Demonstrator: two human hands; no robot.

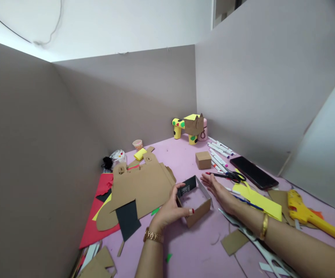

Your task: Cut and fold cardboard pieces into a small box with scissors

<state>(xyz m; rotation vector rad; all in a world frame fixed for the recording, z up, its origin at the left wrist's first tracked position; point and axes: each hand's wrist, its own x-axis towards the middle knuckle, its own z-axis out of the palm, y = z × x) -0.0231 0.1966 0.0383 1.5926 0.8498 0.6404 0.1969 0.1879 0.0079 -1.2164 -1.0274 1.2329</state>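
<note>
A folded cardboard frame [199, 212], without top or bottom and partly black on its inner side, stands on the pink tabletop. My left hand [170, 207] grips its left corner, with the thumb along the front wall and the fingers over the left side. Beside the right wall, my right hand [219, 194] is held flat and open, fingers stretched out and nothing in them. Whether that palm touches the wall I cannot tell. Just behind the frame sits a small closed cardboard box [203, 160].
Scissors [236, 177], markers [220, 148], a black phone [253, 172] and a yellow glue gun [300, 208] lie on the right. Left is a large cut cardboard sheet [144, 185] over red paper [104, 227]. A yellow spotted figure [193, 125] stands at the back, near grey partitions [144, 92].
</note>
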